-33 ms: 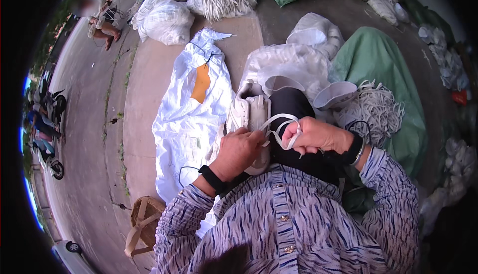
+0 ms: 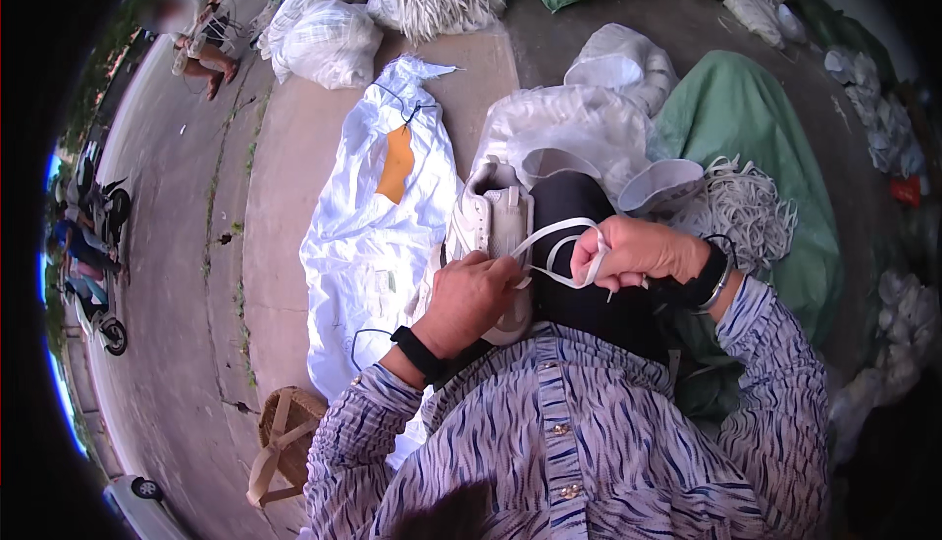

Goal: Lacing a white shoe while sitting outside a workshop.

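Observation:
A beige sneaker [image 2: 488, 231] rests on my lap, with its opening away from me. My left hand [image 2: 466, 297] is closed over its near part, fingertips bent at the spot where a white shoelace [image 2: 561, 224] comes out. Whether those fingertips also pinch the lace is hard to see. To the right, over my dark trouser leg [image 2: 574, 205], my right hand [image 2: 643, 251] is closed around the lace. The lace runs in loose loops between both hands, and a short end pokes out below the right fingers.
White sacking [image 2: 339, 236] lies left of the shoe with an orange-brown piece [image 2: 396, 165] on it. A heap of white laces [image 2: 743, 216] sits against a green sack [image 2: 756, 138] at right. Plastic bags [image 2: 329, 45] stand ahead; a woven basket [image 2: 287, 432] is at lower left.
My right hand has moved a little to the right and up, drawing the lace loops wider. My left hand and the sneaker stay in place.

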The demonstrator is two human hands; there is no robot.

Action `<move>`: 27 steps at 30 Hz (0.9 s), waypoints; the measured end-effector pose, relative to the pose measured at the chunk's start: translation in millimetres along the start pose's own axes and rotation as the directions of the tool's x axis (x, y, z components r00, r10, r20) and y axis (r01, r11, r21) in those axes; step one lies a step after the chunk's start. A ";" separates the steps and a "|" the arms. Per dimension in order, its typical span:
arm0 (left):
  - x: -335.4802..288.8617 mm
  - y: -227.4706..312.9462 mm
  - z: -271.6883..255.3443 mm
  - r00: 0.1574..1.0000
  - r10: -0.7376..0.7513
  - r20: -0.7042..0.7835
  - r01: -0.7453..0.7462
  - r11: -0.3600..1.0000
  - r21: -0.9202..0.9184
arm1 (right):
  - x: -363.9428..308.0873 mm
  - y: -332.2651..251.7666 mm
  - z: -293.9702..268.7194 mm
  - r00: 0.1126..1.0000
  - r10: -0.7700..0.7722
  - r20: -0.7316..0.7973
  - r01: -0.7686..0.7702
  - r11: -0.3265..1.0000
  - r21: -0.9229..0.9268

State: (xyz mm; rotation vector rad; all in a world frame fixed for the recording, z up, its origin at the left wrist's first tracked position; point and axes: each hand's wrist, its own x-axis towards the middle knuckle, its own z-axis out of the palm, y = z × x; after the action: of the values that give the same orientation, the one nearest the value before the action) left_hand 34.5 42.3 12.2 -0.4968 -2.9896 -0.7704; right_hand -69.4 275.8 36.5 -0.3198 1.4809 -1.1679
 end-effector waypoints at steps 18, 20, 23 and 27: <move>-2.8 -6.6 7.1 0.999 -0.015 -0.035 0.014 0.999 -0.031 | 47.5 -5.3 36.4 0.926 -0.375 -0.040 0.289 0.773 -0.565; -1.9 -7.3 6.8 1.000 0.001 -0.019 -0.002 0.999 -0.033 | 46.2 -4.7 39.7 0.896 -0.443 -0.024 0.290 0.627 -0.723; -1.2 -6.4 5.3 1.000 -0.007 -0.019 0.006 1.000 -0.026 | 43.2 -0.4 47.2 0.888 -0.457 -0.053 0.227 0.533 -0.815; 0.1 -4.4 0.5 1.000 0.000 -0.008 0.000 0.999 -0.033 | 41.1 12.6 51.8 0.724 -0.689 -0.037 0.305 0.368 -0.878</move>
State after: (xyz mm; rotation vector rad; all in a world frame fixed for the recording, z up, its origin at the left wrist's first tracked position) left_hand 33.1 38.9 9.7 -0.4942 -2.9741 -0.8205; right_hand -31.8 226.4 10.6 -1.3899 2.3943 -0.9089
